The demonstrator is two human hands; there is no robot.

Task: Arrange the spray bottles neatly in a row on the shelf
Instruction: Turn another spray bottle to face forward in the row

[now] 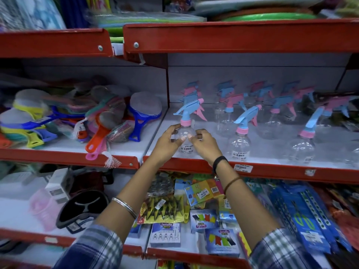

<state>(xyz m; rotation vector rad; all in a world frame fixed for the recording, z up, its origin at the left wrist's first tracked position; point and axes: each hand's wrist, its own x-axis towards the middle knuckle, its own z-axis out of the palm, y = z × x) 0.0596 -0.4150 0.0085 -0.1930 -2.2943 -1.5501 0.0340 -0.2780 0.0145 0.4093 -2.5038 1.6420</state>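
Though blurred, both hands (186,142) seemingly clasp clear spray bottle (185,131); lower body hidden.

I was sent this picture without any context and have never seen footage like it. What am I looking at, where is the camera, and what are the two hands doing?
The single picture comes from a camera worn on a person's head, looking forward and down, so the two arms reaching in are the wearer's own. There is no machine here. The left hand and the right hand hold a clear spray bottle with a blue trigger and pink collar, at the left end of a white shop shelf with a red front edge. More clear spray bottles with pink and blue triggers stand on the same shelf to the right and behind. The shelf section to the left holds colourful brushes, and the shelf below holds packets of clips.
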